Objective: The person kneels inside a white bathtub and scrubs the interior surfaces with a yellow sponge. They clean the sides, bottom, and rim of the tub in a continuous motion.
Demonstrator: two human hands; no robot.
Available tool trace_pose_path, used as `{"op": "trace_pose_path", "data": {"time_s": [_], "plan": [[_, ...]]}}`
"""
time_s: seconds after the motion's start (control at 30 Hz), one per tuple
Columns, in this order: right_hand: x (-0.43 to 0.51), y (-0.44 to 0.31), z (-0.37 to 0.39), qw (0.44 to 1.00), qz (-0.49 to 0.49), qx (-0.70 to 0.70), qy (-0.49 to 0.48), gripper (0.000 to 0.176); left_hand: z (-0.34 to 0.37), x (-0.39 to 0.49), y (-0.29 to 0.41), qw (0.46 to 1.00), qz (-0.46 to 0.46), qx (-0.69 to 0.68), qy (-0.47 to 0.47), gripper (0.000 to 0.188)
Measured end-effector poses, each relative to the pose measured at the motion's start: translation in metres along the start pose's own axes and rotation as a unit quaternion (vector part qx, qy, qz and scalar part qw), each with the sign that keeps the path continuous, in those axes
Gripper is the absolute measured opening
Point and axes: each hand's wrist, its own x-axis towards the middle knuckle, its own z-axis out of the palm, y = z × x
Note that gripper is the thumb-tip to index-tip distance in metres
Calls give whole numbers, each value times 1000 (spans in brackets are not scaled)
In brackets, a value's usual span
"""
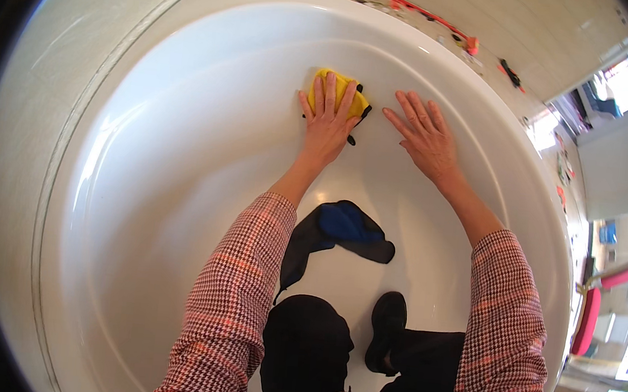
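My left hand [328,119] lies spread over a yellow cloth with dark edging [343,80], holding it against the inner wall of a white bathtub [182,149]. To its right, my right hand [427,132] is empty, fingers extended, the palm side turned to the tub surface. I cannot tell how firmly it touches. A crumpled black and blue cloth [348,225] lies on the tub floor between my forearms. Below it are my black-clad knee [305,348] and a black shoe [388,328], both inside the tub.
Beyond the rim, the floor holds a long red-handled tool [411,6], a small black and orange tool [510,73] and scattered small items. A pale tiled surface [40,90] borders the tub at left. Pink-padded chairs [586,321] stand farther off at right.
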Motion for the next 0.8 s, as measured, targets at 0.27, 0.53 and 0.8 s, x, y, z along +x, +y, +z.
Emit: {"op": "trace_pose_path", "data": {"time_s": [0.27,0.53,0.8], "plan": [[-50,33,-33,995,3,-62,-80,75,31,14,88,994,4,-107,8,91],[-123,35,-25,996,57,5,-67,74,49,14,120,990,-35,-128,56,86],[-184,39,-29,989,123,79,-4,69,76,-10,214,975,-32,-209,72,87]]}}
